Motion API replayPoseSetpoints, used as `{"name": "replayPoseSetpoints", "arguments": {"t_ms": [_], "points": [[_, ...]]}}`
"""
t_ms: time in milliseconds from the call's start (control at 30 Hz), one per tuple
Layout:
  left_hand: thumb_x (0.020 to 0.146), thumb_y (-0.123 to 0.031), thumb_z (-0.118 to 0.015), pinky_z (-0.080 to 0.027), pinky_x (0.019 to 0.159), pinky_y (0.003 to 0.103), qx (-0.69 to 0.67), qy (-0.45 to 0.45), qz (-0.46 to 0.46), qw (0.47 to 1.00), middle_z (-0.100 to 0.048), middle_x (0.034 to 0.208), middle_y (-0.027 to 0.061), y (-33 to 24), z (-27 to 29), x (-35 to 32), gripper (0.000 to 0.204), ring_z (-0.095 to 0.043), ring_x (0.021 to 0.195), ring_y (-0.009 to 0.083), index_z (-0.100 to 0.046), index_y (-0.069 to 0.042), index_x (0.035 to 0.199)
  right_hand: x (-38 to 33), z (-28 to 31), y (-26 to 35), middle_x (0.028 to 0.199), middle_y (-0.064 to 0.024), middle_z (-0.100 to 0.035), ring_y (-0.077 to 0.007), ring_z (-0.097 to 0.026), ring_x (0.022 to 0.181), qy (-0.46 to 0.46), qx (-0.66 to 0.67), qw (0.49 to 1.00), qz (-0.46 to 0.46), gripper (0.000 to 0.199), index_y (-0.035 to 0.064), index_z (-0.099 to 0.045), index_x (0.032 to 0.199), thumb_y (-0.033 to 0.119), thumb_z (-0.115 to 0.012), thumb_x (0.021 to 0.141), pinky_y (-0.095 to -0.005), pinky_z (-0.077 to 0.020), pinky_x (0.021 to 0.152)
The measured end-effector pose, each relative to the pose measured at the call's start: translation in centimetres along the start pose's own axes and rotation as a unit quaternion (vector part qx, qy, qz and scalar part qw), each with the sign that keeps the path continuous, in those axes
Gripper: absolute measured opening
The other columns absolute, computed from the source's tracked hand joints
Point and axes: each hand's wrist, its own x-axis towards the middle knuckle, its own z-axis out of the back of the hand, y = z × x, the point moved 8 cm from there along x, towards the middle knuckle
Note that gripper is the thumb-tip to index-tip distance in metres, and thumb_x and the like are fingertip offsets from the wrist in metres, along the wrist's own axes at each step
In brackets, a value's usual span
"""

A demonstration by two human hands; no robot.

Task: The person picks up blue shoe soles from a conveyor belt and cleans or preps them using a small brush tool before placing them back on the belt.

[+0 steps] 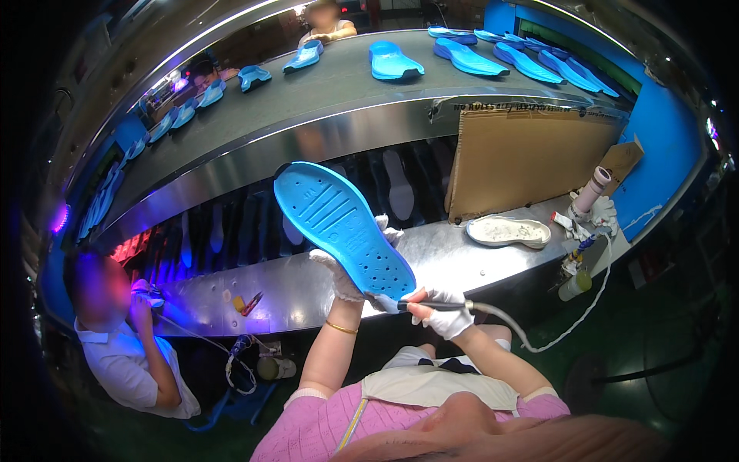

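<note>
In the head view, a steel workbench (pixel 269 304) runs from the left toward the far right, brightly lit in the middle. Beyond it lies a dark recess with pale sole-shaped pieces (pixel 397 185), then a steel rail (pixel 323 137) and a dark conveyor belt (pixel 331 96) carrying blue shoe soles (pixel 391 61). Dark green floor (pixel 654 385) shows at the right. A co-worker (pixel 131 369) sits at the left; two people are beyond the belt.

The blue perforated shoe sole (pixel 339 223) is held above the bench's near middle, tilted, its narrower end toward the person. The gloved left hand (pixel 336 276) grips it around its sides from below. The gloved right hand (pixel 446 314) grips a black-handled tool (pixel 427 306) whose tip meets the sole's near end; a hose (pixel 508 319) trails rightward.

On the right, a cardboard sheet (pixel 531 158) leans at the bench's far edge, with a white sole (pixel 508 231) before it and a pink cylinder (pixel 593 190) beside it. Steel surface shows between the held sole and a red-and-black hand tool (pixel 252 303) on the left. The hose hangs beyond the near edge.
</note>
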Motion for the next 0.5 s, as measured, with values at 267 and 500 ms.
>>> {"name": "replayPoseSetpoints", "arguments": {"t_ms": [267, 500], "points": [[0.056, -0.084, -0.043, -0.035, 0.102, 0.045, 0.096, -0.069, -0.001, 0.993, -0.046, 0.128, 0.0165, -0.7, -0.2, 0.8, 0.113, -0.052, 0.110, 0.0300, -0.031, -0.003, 0.134, 1.7, 3.7, 0.1, 0.074, -0.0063, -0.061, -0.0113, -0.059, 0.068, -0.103, 0.019, 0.994, -0.042, 0.007, 0.0037, -0.059, 0.085, 0.005, -0.063, 0.080, -0.0226, -0.0478, 0.065], [0.053, -0.086, -0.043, -0.046, 0.090, 0.046, 0.238, 0.050, 0.070, 0.968, -0.049, 0.122, 0.0225, -0.8, 0.0, 2.7, 0.115, -0.054, 0.107, 0.0324, -0.035, -0.004, 0.132, 3.0, 1.8, -1.3, 0.078, -0.0115, -0.062, -0.0163, -0.059, 0.068, 0.069, 0.222, 0.964, -0.129, 0.015, 0.0001, -0.058, 0.085, 0.005, -0.067, 0.075, -0.0253, -0.0485, 0.065]]}}
